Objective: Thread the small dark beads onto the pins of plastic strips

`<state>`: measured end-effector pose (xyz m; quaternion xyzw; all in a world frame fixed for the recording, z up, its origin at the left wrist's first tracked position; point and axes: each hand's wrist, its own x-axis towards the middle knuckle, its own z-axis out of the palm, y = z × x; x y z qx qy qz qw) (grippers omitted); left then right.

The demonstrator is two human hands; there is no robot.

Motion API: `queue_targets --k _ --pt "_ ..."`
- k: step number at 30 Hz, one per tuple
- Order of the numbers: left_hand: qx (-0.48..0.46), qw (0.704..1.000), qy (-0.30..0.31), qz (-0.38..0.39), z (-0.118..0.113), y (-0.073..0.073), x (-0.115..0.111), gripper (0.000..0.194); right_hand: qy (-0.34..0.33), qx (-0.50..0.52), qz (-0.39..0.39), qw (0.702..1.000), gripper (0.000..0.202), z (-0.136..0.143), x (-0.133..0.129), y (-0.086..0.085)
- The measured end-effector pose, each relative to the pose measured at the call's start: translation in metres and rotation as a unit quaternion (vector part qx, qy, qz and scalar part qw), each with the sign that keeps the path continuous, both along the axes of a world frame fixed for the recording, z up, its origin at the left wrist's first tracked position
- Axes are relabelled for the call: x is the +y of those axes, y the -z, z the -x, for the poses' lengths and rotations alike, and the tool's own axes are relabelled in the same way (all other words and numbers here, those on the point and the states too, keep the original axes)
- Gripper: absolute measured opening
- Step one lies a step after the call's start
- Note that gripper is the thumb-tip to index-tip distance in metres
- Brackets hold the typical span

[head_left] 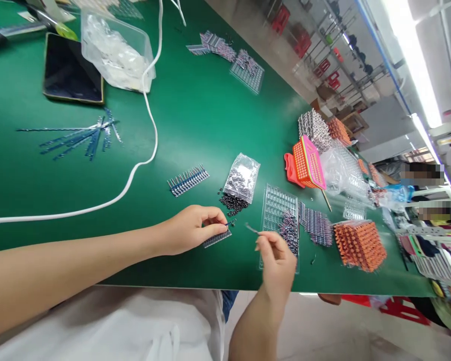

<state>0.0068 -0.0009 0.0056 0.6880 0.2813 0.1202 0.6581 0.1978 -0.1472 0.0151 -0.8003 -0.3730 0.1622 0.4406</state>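
Note:
My left hand (199, 228) is closed, its thumb and fingertips pinching a thin blue strip (230, 222) just above a small dark strip of parts (217, 238) on the green table. To its right, my right hand (276, 250) pinches a short thin piece (251, 228) whose tip is blurred. That hand is beside a clear plastic tray (276, 200), which bears a pile of small purple and dark pieces (288, 230). Small black beads (233, 204) spill from a clear bag (243, 175) above my left hand. A row of blue and silver pieces (188, 180) lies further left.
A white cable (156, 135) crosses the table (195, 120). At the left are a phone (73, 70), a plastic tub (118, 50) and blue strips (92, 134). Orange stacks (361, 244) and an orange basket (307, 161) are at the right. Other people are partly visible far right.

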Motion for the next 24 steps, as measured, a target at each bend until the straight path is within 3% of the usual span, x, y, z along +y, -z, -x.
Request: queue_targets --k 6,9,12,16,20,24 --pt "0.002 0.998 -0.058 0.035 -0.002 0.004 0.004 0.03 0.122 -0.169 0.032 0.977 0.044 -0.118 0.001 -0.009" --pt "0.001 0.996 -0.077 0.041 -0.003 0.008 0.007 0.03 0.097 -0.243 0.081 0.962 0.054 -0.167 0.017 -0.001" --pt "-0.004 0.995 -0.088 0.046 -0.004 0.013 0.009 0.029 0.066 -0.26 0.102 0.958 0.055 -0.185 0.029 0.007" --pt "-0.011 0.993 -0.103 0.059 -0.005 0.017 0.01 0.028 0.039 -0.303 0.089 0.948 0.052 -0.158 0.028 0.005" --pt "-0.013 0.991 -0.116 0.069 -0.006 0.018 0.009 0.028 -0.005 -0.325 0.043 0.945 0.034 -0.088 0.014 -0.004" --pt "-0.013 0.988 -0.129 0.087 -0.006 0.016 0.009 0.027 -0.165 -0.29 0.01 0.943 0.019 -0.021 0.013 0.004"
